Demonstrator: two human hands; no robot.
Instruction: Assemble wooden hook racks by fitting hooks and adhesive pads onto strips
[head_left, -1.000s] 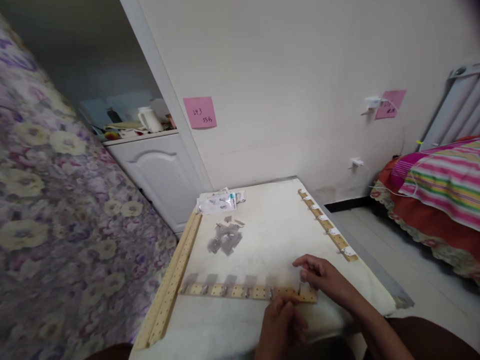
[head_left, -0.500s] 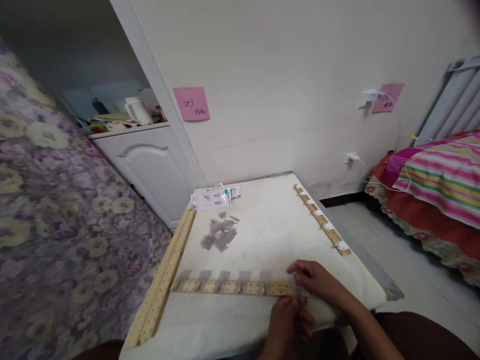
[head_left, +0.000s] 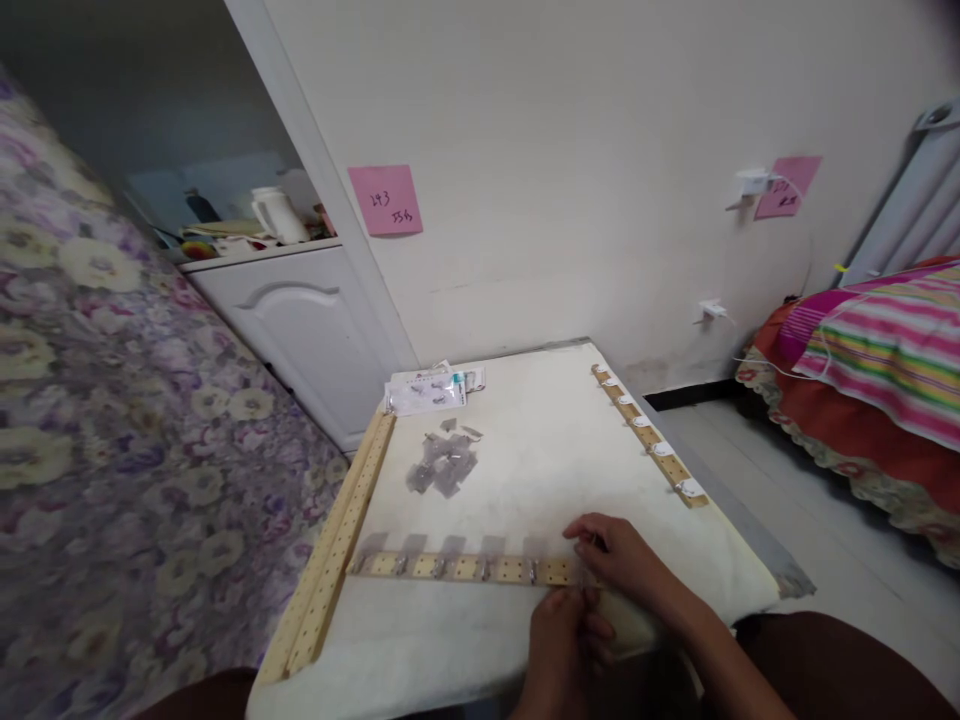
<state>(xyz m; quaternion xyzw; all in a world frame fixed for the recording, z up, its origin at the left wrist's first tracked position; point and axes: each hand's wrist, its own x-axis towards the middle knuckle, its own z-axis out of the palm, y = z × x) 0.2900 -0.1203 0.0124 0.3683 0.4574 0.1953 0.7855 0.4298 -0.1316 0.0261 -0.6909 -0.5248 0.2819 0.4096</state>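
A perforated wooden strip lies across the near part of a white table, with several clear hooks clipped along it. My right hand rests on the strip's right end, fingers curled and pinched on something I cannot make out. Just in front of it, my left hand is closed at the strip's near edge, fingertips meeting those of the right. A pile of loose clear hooks lies farther back on the table.
Two long wooden strips run along the table's left edge, and another strip with white hooks along the right. Packets lie at the far edge. A floral bed is left, a striped blanket right, a white cabinet behind.
The view has shifted slightly. Both hands have drawn closer together at the strip's right end, the right hand sliding a little left.
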